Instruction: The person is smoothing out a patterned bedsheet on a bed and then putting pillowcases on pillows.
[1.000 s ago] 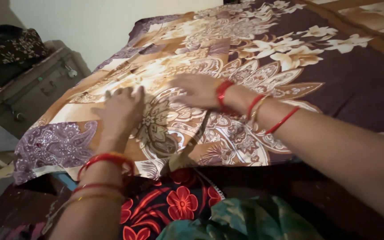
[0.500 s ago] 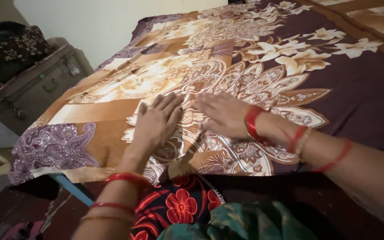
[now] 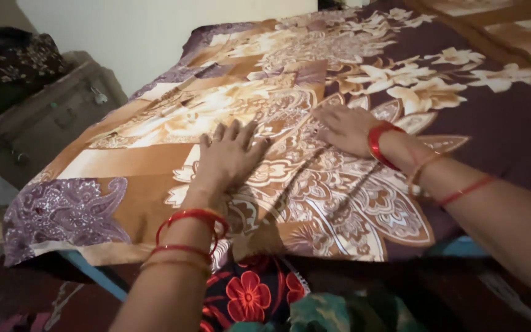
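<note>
Bedsheet [image 3: 314,80], big floral print in brown, cream and maroon, covers the whole bed, near edge hanging over the side just above the person's lap. Purple paisley corner [image 3: 62,212] sits at the near left, a little rumpled.

Step in hand, as I read it: smoothing the sheet flat, palms pressing creases out near the front edge. A fold line still shows in the cloth below the left hand, toward the hem, so I'd judge the next move needs a firm flat sweep outward to the edges, not a grab.

Left hand [image 3: 228,157]: palm down on the cream medallion, fingers spread slightly apart, nothing gripped. Red bangles [image 3: 192,224] on that wrist.

Right hand [image 3: 346,126]: flat on the sheet just right of the left, hands near but apart. Fingers extended and nearly together, pointing left, holding nothing. Red bangle [image 3: 377,144] at the wrist.

Dark trunk [image 3: 44,123] against the wall at left, cloth piled on top.
</note>
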